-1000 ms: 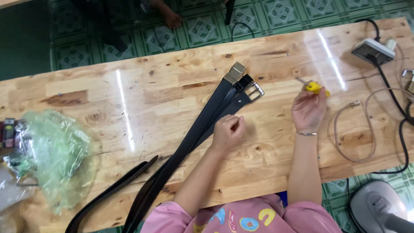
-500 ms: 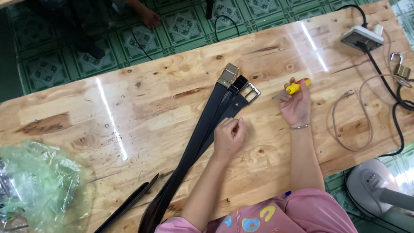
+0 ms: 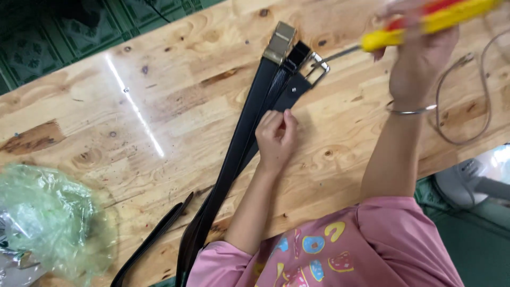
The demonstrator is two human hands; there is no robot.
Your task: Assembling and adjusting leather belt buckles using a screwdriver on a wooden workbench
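My left hand (image 3: 276, 139) lies fingers curled, pinching, mid-bench; forearm bent back to me. My right hand (image 3: 417, 58) raised in a fist, far-right corner, wrist bent.

belts (image 3: 234, 159) on table (image 3: 133, 106), bag (image 3: 48, 223) left, cable (image 3: 467, 106) right

A wooden table (image 3: 159, 106) of glued light planks, knotted and glossy with a streak of glare, carries the things. Black leather belts (image 3: 239, 143) lie on it in a bundle, running diagonally from the near edge toward the far side. One ends in a brass-coloured clasp buckle (image 3: 279, 41), another just beside it in a silver frame buckle (image 3: 317, 68). A crumpled greenish plastic bag (image 3: 48, 223) rests at one end, well apart. A thin cable (image 3: 451, 111) loops at the other end.
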